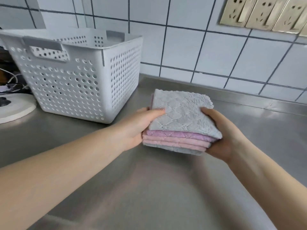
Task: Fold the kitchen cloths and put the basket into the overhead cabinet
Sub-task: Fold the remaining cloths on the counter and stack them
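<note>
A stack of folded kitchen cloths (181, 117) sits between my hands just above the steel counter: grey on top, then purple, pink and grey layers below. My left hand (141, 128) grips the stack's left side, thumb on the top cloth. My right hand (221, 131) holds the right side, thumb on top and fingers under the stack. A white perforated plastic basket (74, 80) stands upright on the counter to the left of the stack, its open top facing up. What lies inside the basket is hidden by its walls.
The stainless steel counter (149, 188) runs under my arms. A white tiled wall (199, 47) rises behind it, with gold wall sockets (265, 12) at top right. A white round disc (15, 108) and dark cables (10, 80) lie left of the basket.
</note>
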{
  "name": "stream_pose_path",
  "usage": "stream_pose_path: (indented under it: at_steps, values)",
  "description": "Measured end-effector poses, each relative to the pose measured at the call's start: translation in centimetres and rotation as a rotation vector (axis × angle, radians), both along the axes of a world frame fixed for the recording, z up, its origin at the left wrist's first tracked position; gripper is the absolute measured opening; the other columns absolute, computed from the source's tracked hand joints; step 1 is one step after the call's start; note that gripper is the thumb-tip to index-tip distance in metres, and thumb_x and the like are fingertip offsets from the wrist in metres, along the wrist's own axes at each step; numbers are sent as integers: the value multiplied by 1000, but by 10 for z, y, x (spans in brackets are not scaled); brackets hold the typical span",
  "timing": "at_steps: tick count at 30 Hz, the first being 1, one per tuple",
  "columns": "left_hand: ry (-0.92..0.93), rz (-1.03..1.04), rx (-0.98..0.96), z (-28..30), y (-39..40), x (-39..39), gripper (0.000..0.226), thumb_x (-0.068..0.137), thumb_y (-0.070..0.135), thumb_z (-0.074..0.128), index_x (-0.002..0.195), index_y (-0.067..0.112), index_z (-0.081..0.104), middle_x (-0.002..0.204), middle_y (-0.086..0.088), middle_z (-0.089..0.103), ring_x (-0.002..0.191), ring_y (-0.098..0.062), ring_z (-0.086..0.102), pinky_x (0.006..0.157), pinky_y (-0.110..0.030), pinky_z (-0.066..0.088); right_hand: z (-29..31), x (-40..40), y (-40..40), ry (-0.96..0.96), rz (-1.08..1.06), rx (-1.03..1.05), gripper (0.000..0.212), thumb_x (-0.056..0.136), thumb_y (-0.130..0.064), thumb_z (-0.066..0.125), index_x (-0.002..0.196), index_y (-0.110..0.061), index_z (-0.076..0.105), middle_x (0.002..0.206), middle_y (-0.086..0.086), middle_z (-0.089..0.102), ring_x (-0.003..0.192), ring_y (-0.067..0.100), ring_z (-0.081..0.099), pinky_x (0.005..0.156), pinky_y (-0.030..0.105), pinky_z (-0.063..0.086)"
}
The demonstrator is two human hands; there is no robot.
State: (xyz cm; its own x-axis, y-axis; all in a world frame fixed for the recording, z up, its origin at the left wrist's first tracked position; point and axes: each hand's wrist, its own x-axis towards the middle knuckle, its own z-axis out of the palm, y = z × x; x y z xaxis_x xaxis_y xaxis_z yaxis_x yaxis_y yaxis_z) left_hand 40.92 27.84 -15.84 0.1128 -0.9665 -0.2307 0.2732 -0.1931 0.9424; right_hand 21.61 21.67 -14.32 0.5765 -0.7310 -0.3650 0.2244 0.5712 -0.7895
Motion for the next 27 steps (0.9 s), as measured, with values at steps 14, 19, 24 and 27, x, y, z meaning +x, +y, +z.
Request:
stream_pose_path:
  at_steps: [14, 19, 24, 27]
  values:
    - [-100, 16, 167, 80, -48, -16, 35, 88, 43, 59, 121, 31, 59, 118, 15, 65, 116, -8, 57, 104, -38, 42, 52, -3, -57, 134, -81, -36, 47, 90, -34, 58, 133, -16, 47, 114, 8, 69, 101, 25, 68, 90, 38, 51]
    - [-124, 49, 190, 131, -20, -18, 40, 85, 38, 65, 122, 28, 56, 118, 12, 65, 110, -7, 59, 99, -36, 45, 105, -4, -38, 149, -12, -17, 45, 91, -34, 57, 130, -15, 47, 112, 9, 70, 99, 25, 69, 79, 34, 54]
    - [-131, 157, 148, 183, 0, -6, 43, 80, 36, 71, 120, 24, 59, 112, 13, 67, 109, -7, 58, 106, -40, 38, 161, 14, -35, 126, 57, -102, 41, 91, -32, 57, 126, -12, 52, 111, 10, 70, 101, 26, 68, 88, 38, 51]
    - [-149, 226, 117, 210, 2, 3, 58, 62, 45, 80, 114, 27, 63, 112, 7, 69, 115, -27, 59, 106, -54, 37, 183, 24, -38, 119, 84, -149, 41, 91, -32, 56, 125, -8, 55, 111, 11, 70, 103, 27, 67, 91, 39, 50]
